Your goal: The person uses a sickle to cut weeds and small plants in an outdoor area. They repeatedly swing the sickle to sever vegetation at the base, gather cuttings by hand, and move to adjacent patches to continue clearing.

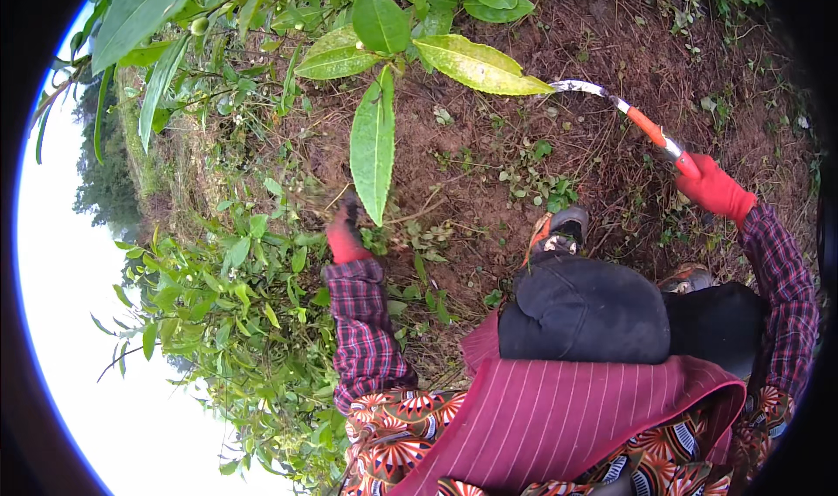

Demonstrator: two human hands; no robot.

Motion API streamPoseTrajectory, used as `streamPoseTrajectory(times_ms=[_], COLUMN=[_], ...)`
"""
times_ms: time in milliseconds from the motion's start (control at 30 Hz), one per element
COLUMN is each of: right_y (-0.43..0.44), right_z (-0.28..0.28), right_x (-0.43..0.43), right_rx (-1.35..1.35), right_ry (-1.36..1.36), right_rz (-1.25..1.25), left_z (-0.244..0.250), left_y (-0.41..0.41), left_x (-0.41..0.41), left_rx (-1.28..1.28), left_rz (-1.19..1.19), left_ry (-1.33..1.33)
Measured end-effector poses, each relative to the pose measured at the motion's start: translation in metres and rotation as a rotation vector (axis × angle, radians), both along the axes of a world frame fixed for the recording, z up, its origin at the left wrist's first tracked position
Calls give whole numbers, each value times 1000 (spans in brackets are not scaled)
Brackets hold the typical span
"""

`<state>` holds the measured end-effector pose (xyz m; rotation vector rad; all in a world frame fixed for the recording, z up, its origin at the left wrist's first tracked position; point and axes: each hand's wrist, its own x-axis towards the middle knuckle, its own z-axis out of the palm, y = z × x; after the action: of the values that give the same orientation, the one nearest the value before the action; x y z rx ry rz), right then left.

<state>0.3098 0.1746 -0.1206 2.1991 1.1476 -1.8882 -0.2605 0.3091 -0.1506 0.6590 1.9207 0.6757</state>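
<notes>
My right hand (713, 188), in a red glove, grips the lower end of a sickle (645, 125) with an orange and silver handle. The sickle's thin curved blade (581, 86) reaches left over the soil, and its far end meets the edge of a yellowing leaf (481, 64), which may cover the tip. On the left, my other gloved hand, the left hand (347, 237), is low beside a leafy bush (229, 286). Blurred dry stems and weeds (314, 198) lie around its dark fingertips; whether the fingers hold them is unclear.
Leafy branches (380, 25) with small round buds hang close to the view at the top. Reddish soil (484, 136) carries dry stalks and small green weeds (543, 182). My shoe (566, 228) and bent knee (582, 309) are between my arms. Trees (108, 162) stand far left.
</notes>
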Motion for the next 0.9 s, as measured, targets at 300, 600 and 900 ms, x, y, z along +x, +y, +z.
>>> streamPoseTrajectory(times_ms=[300,600,900], right_y=[15,32,27], right_z=[5,13,16], right_x=[-1,-7,4], right_rx=[52,-1,-56], right_ry=[4,-52,-53], right_rz=[38,119,41], left_z=[29,-96,-76], left_y=[60,-56,60], left_x=[80,170,167], left_rx=[125,155,333], left_rz=[-747,-1718,-778], left_ry=[93,865,-138])
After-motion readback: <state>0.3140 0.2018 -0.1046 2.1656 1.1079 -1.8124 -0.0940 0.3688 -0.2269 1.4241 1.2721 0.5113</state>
